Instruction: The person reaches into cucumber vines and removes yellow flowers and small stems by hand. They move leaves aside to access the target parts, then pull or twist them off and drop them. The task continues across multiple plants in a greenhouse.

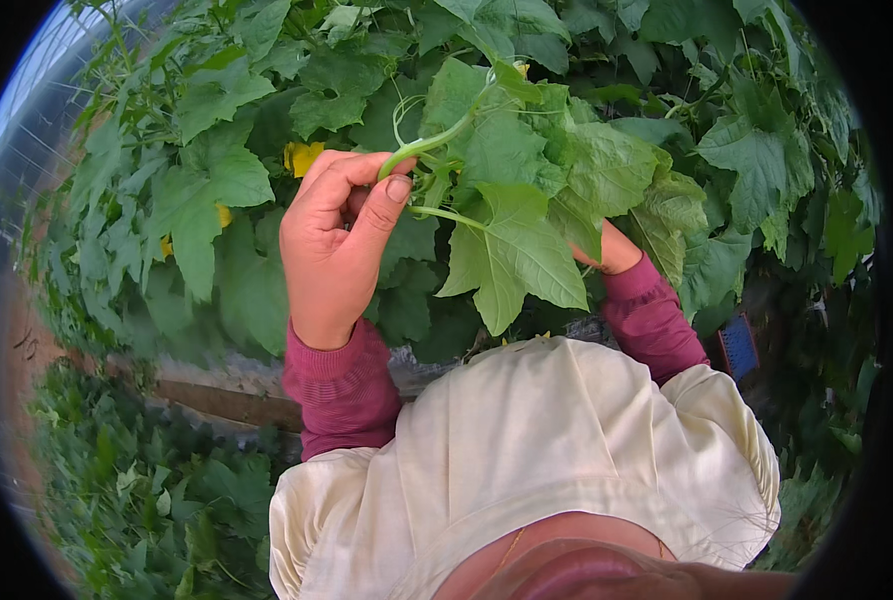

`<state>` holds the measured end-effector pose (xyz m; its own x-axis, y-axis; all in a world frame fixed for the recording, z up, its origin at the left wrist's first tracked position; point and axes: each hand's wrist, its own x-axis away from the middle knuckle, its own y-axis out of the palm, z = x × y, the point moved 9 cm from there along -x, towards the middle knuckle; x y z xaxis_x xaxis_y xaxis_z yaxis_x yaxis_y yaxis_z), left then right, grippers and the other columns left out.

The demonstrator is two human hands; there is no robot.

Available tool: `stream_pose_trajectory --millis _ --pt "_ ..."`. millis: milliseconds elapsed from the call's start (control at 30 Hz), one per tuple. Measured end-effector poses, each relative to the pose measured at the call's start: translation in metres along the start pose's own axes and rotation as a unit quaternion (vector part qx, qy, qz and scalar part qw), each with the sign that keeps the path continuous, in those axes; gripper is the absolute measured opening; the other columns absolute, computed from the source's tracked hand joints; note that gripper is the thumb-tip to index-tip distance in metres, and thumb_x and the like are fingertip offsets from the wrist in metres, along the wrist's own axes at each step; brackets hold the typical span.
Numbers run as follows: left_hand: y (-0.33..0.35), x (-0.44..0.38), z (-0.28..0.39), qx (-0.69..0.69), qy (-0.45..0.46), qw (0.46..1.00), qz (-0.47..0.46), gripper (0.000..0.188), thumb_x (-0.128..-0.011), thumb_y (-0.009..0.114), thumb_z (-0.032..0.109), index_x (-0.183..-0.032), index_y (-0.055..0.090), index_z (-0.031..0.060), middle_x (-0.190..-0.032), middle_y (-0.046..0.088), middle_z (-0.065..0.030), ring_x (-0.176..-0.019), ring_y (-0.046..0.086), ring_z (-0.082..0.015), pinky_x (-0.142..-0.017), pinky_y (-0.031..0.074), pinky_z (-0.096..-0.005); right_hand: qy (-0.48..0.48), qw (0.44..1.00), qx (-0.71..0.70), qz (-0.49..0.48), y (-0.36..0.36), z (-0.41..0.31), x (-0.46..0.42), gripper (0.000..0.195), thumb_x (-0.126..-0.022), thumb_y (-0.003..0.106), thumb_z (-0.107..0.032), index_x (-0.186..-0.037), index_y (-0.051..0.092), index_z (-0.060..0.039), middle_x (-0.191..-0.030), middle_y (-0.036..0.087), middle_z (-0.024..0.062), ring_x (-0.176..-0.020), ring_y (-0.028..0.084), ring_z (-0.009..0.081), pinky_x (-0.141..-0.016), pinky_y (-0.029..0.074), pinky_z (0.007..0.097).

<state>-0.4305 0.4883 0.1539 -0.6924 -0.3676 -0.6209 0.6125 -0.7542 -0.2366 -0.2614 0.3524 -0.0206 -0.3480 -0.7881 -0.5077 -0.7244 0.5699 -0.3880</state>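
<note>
Between thumb and fingers, my left hand (337, 236) pinches a thick green vine stem (439, 141) that arcs up and to the right. Thin curling tendrils (401, 112) rise beside it. A broad lobed leaf (517, 251) hangs just right of that hand on a pale stalk (446, 215). My right hand (611, 247) reaches in behind the leaves; only its wrist side shows, and its fingers are hidden. Paler, slightly wrinkled leaves (607, 169) cover it. A yellow flower (302, 158) sits just behind my left knuckles.
Dense climbing foliage (221, 172) fills the far side. Low leafy plants (146, 495) grow behind at lower left, past a brown strip (225, 401) on the ground. A blue object (739, 345) lies near my right elbow. Plastic sheeting (18, 150) curves along the left edge.
</note>
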Motion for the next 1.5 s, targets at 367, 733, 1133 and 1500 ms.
stream_pose_trajectory --millis 367,733,1133,1500 --pt "-0.023 0.008 0.007 0.136 0.061 0.986 0.075 0.019 -0.091 0.062 0.012 -0.105 0.064 -0.0007 -0.09 0.056 -0.0006 -0.069 0.049 -0.0037 -0.052 0.033 -0.0162 -0.265 0.946 -0.173 0.065 -0.091 -0.238 -0.006 0.019 -0.09 0.058 -0.011 -0.101 0.064 0.0034 -0.093 0.065 0.0192 -0.075 0.063 0.0109 -0.063 0.05 0.0199" --pt "-0.013 0.02 0.009 0.153 0.052 0.986 0.04 0.017 -0.091 0.06 0.008 -0.104 0.064 -0.0037 -0.093 0.056 -0.0023 -0.081 0.052 -0.0078 -0.07 0.04 -0.0191 -0.097 0.995 -0.031 -0.014 -0.046 -0.249 -0.082 0.027 -0.085 0.062 -0.004 -0.11 0.056 0.0035 -0.089 0.062 0.0028 -0.07 0.058 0.0069 -0.061 0.048 0.0193" --pt "-0.011 0.024 0.004 0.067 0.066 0.993 0.065 0.014 -0.089 0.062 0.007 -0.099 0.064 -0.0025 -0.088 0.056 -0.0025 -0.075 0.05 -0.0077 -0.066 0.04 -0.0198 0.004 0.99 -0.113 -0.081 -0.026 -0.197 -0.085 0.004 -0.083 0.059 -0.009 -0.084 0.06 -0.0054 -0.073 0.06 -0.0024 -0.06 0.057 0.0036 -0.051 0.045 0.0184" --pt "0.005 0.027 0.015 -0.114 0.196 0.971 0.083 0.014 -0.084 0.067 0.003 -0.098 0.067 0.0024 -0.088 0.059 -0.0052 -0.069 0.053 -0.0096 -0.059 0.042 -0.0212 0.102 0.959 -0.244 -0.099 -0.028 -0.157 -0.058 0.009 -0.085 0.065 -0.009 -0.09 0.06 -0.0031 -0.072 0.059 -0.0025 -0.05 0.052 0.0022 -0.046 0.042 0.0169"
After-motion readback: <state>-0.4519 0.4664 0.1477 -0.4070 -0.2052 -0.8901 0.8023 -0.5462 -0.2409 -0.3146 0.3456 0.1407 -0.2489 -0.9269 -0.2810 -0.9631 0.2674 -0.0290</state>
